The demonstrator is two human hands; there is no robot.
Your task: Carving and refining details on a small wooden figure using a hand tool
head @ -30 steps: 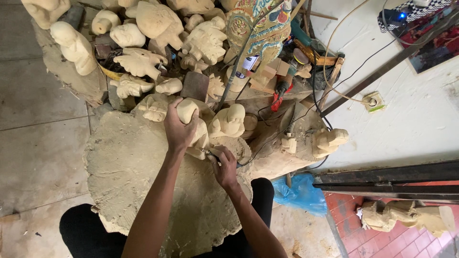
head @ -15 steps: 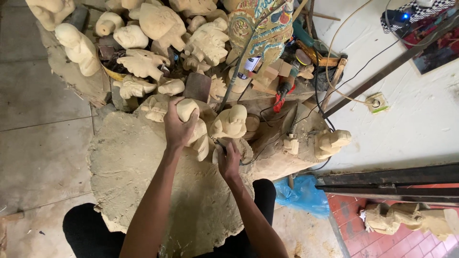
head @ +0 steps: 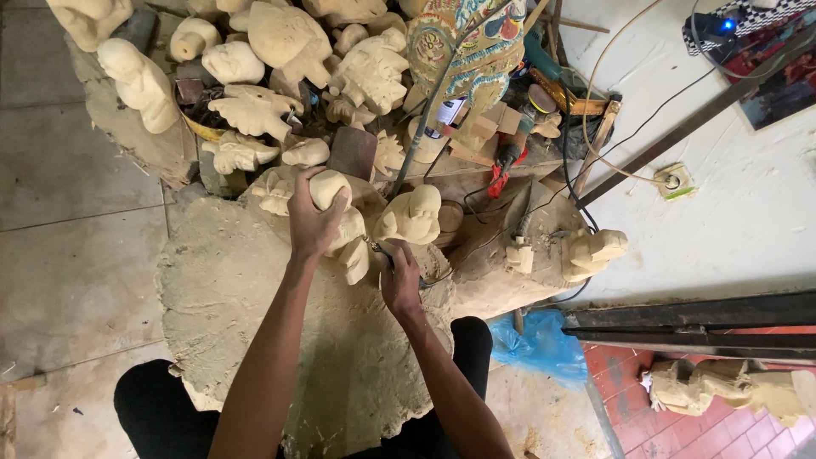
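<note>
Your left hand (head: 313, 219) wraps the pale wooden figure (head: 340, 223) on the dusty work block (head: 255, 323); right hand (head: 399, 276) pinches a thin carving tool (head: 380, 252). Figure looks rigid, light, with fragile details; grip the thick torso.

The left hand (head: 313, 223) clasps a pale wooden carving (head: 340, 223) while the right hand (head: 399, 279) seemingly holds a small tool.

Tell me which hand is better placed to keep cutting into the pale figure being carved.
Probably the right hand: it grips a small tool whose tip sits at the pale wooden figure. The left hand is wrapped around the figure's top, steadying it on the wood slab.
</note>
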